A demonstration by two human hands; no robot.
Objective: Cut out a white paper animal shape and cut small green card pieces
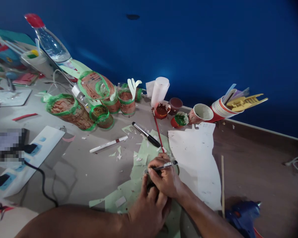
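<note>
So, nearest the camera, the left hand (pixel 149 208) is down over the pale green paper (pixel 124 190) with its fingers part curled; can't tell whether anything's pinched under them. Just beyond and partly over it, the right hand (pixel 165 178) has its fingers closed around a slim pen (pixel 165 165), dark end sticking out to the right, other end by the left index fingertip.

Main risk I'd see is crowding: the hands overlap, so a slip could put a stray mark on that finger or the paper. Those green pieces look loose and layered, too — let up the left hand's pressure and one could slide mid-stroke. The white sheet (pixel 196 158) lies right beside the right forearm, so a sideways sweep could drag it.

Past the hands there's a black-and-silver marker (pixel 145 134) lying on green paper, with a white pen (pixel 108 144) to its left. Either might roll if bumped.

Further back, near the white sheet's top edge, sit the red-paint cup (pixel 162 110) and green-paint cup (pixel 179 120). Knock one reaching across and the paper could get splattered, if the paint's wet — can't tell. Behind it all, a blue wall (pixel 188 43).
</note>
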